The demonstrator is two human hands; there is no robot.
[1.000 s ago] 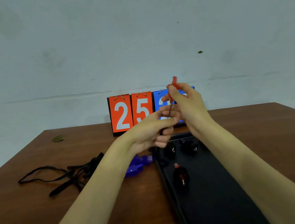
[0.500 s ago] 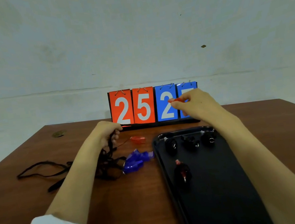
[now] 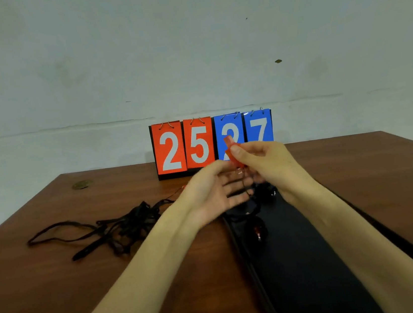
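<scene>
Here, right hand point(image 3: 260, 161) pinches one red whistle point(image 3: 230, 143) — left hand point(image 3: 211, 194) fingers point(image 3: 236, 186) spread, released.

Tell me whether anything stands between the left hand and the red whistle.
Nothing visible does. The right hand pinches the red whistle in the air, and the open left hand lies just below it, its fingers by the thin cord that hangs from the whistle.
</scene>
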